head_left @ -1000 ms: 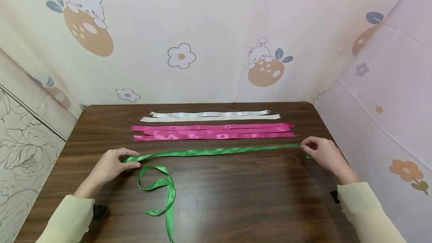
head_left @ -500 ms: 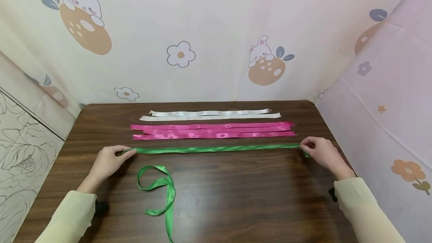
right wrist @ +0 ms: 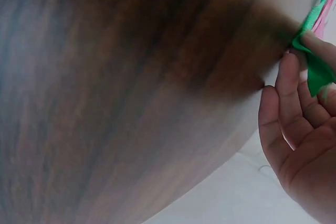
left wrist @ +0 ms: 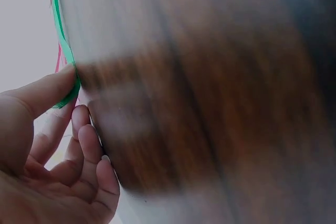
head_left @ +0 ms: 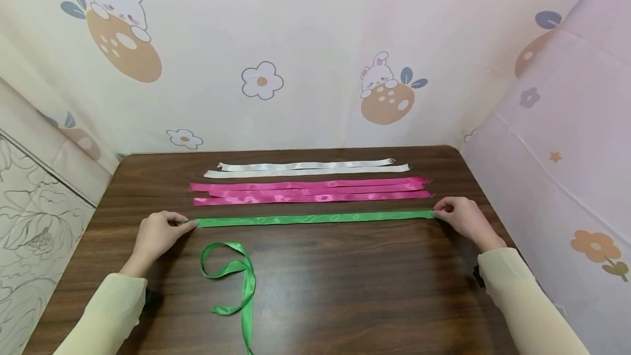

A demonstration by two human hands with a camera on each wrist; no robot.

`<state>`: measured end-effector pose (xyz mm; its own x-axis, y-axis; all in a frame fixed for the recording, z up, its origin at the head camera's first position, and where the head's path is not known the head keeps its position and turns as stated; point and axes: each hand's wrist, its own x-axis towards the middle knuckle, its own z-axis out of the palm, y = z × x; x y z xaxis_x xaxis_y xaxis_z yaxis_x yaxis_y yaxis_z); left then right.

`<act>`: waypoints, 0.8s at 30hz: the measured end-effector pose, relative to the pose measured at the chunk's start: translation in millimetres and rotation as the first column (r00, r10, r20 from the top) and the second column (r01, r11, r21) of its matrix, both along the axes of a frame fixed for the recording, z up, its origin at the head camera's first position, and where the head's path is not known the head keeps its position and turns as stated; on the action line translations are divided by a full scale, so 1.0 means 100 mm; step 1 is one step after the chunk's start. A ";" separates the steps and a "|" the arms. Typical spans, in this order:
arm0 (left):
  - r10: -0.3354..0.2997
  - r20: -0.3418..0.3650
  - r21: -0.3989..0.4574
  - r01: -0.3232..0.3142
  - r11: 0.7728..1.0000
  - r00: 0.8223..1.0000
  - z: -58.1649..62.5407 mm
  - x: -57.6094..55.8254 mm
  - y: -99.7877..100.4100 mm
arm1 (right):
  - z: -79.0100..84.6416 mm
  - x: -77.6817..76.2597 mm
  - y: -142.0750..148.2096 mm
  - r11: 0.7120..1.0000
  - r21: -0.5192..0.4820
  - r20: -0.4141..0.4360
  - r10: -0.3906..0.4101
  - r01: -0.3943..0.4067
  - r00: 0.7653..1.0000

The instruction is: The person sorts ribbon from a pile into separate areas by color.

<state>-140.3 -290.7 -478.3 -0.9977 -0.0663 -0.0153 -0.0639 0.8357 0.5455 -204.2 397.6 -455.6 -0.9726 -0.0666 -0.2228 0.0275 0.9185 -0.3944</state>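
A green ribbon [head_left: 310, 218] stretches straight and flat across the table, just in front of the pink ribbons. Its left end is pinched between thumb and fingers of my left hand [head_left: 160, 234]; in the left wrist view the ribbon's tip [left wrist: 67, 98] pokes out below the thumb. At the opposite end my right hand [head_left: 465, 217] pinches the same ribbon, and a short tail [right wrist: 317, 74] hangs inside the fingers in the right wrist view. A second green ribbon [head_left: 248, 284] lies loosely curled in front, nearer the left hand and touched by neither.
Several pink ribbons [head_left: 276, 198] lie side by side behind the green one. Two white ribbons [head_left: 305, 170] are farther back, near the rear edge of the brown wooden table [head_left: 370, 284]. A patterned curtain [head_left: 315, 43] stands behind and along the right side.
The stretched green ribbon has gone from slack and twisted to straight and flat. My left hand shifted slightly, and the right moved a little left; both keep their pinch.
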 end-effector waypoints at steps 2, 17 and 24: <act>0.003 0.009 -0.002 -0.003 1.000 1.000 0.00 -0.01 0.00 | -0.01 -0.01 0.02 1.000 -0.004 -0.003 -0.010 0.010 1.000; 0.051 0.116 0.031 -0.055 0.998 0.992 0.05 -0.04 -0.01 | -0.06 -0.03 0.13 0.997 0.009 -0.047 -0.080 0.080 0.996; 0.045 0.134 0.023 -0.049 0.999 0.990 0.04 -0.07 -0.03 | -0.11 -0.06 0.19 0.996 0.016 -0.049 -0.089 0.090 0.995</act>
<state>-147.1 -294.0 -474.6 -0.9824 -0.1109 -0.1502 -0.1764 0.8156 0.5511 -210.4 416.4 -466.9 -0.9840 0.0251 -0.1764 0.0916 0.9204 -0.3801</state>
